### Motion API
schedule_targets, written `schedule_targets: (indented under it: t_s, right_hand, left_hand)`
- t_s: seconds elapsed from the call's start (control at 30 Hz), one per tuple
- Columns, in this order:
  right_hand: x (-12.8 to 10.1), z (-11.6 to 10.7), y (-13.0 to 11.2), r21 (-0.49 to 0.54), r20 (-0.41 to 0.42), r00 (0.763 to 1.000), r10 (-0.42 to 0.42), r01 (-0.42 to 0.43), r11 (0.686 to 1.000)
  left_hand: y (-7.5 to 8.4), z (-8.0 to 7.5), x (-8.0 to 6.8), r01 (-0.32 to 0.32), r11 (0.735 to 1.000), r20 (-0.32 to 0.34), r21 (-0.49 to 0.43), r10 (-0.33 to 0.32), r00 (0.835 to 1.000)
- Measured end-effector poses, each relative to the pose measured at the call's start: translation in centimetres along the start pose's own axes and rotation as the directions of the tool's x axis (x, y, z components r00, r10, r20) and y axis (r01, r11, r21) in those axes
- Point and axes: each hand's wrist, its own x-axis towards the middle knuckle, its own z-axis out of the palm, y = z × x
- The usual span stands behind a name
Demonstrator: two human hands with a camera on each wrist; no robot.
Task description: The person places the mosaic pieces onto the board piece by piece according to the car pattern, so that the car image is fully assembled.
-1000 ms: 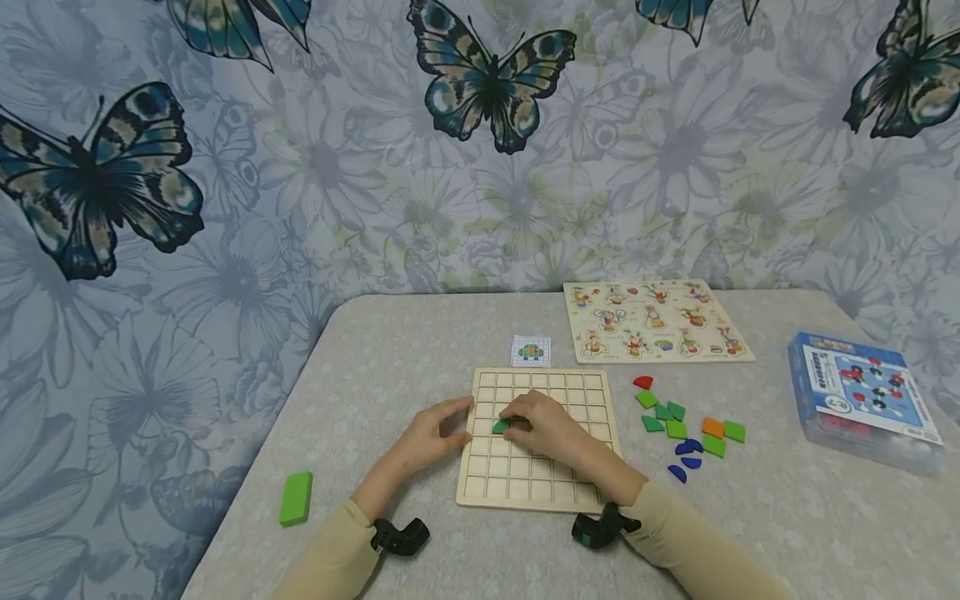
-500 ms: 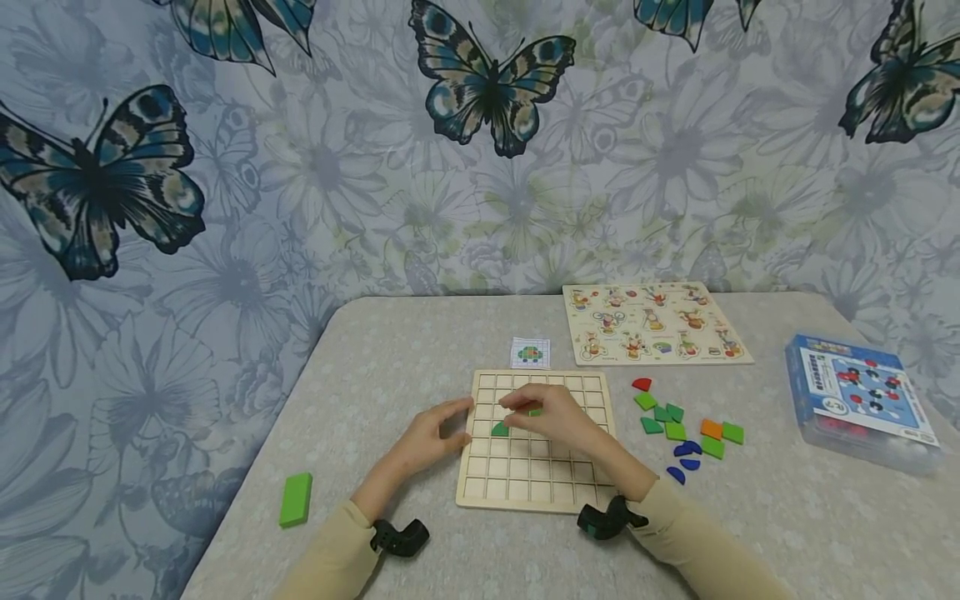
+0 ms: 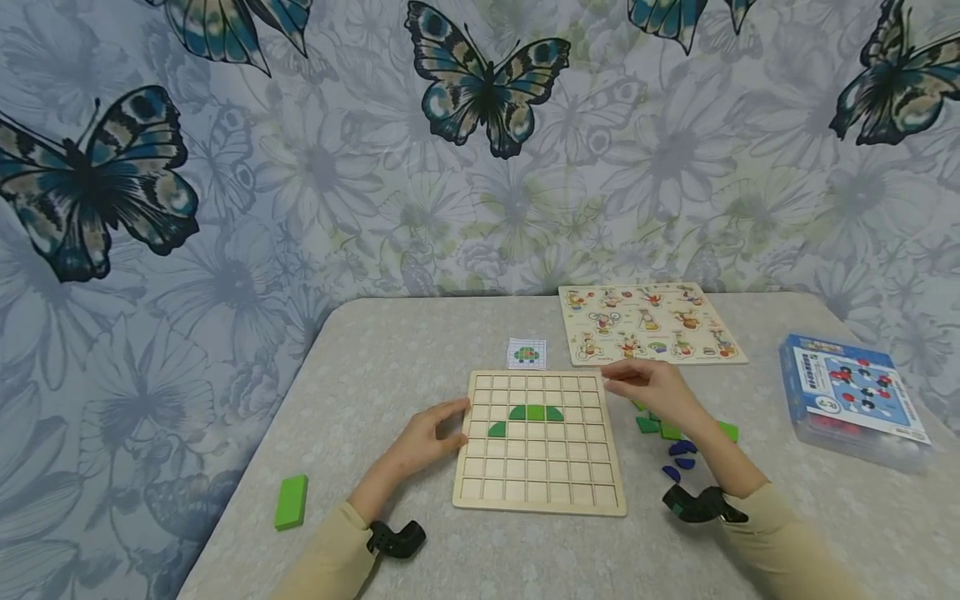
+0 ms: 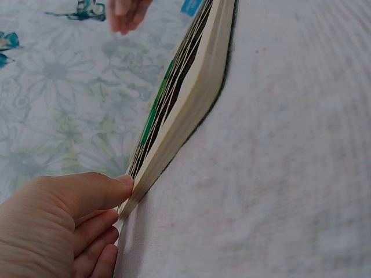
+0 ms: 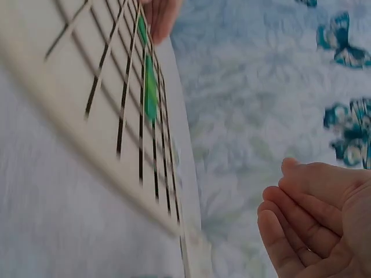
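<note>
A: How far along is the mosaic on the wooden grid board (image 3: 538,442)?

B: Barely begun, I'd judge. Four green pieces (image 3: 534,413) sit in its cells: three in a row making a low dome, and a quarter-round one (image 3: 497,430) a row down at about eight o'clock from them. Every other cell is bare pale wood.

A: What's left to place?

B: A loose heap of tiles (image 3: 678,439) on the table at three o'clock of the board: green squares and small blue rounded bits, flat and glossy, partly hidden by the forearm. A little pattern card (image 3: 527,353) lies at twelve o'clock of the board, showing a green figure too small to read.

A: And the hands?

B: The left hand (image 3: 429,435) rests at the board's nine o'clock edge, thumb and fingertips pressed to its rim, steadying it. The right hand (image 3: 651,388) hovers off the board's upper right corner above the heap, fingers loosely bent, palm empty in the wrist view.

A: Surfaces?

B: A matte, speckled grey table (image 3: 390,350). The board is a thin slab with laser-cut square cells.
</note>
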Motion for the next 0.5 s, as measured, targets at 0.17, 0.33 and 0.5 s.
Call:
schedule_targets:
  t_s: [0.17,0.33,0.5]
  right_hand:
    - [-1.0,-2.1,2.5,-0.108,-0.098,0.991,0.087,-0.098,0.989]
    - [-2.0,-2.7,4.3,-0.190,-0.142,0.985,0.102,-0.128,0.973]
    - [-2.4,-2.4,5.2,-0.224,-0.170,0.980,0.102,-0.139,0.965]
  left_hand:
    - [0.0,-0.2,0.1,-0.002,1.000,-0.004,-0.003,0.002,1.000]
    - [0.0,-0.2,-0.1,-0.002,1.000,0.002,-0.008,0.002,1.000]
    - [0.1,-0.1,-0.1,0.001,1.000,0.005,-0.005,-0.001,1.000]
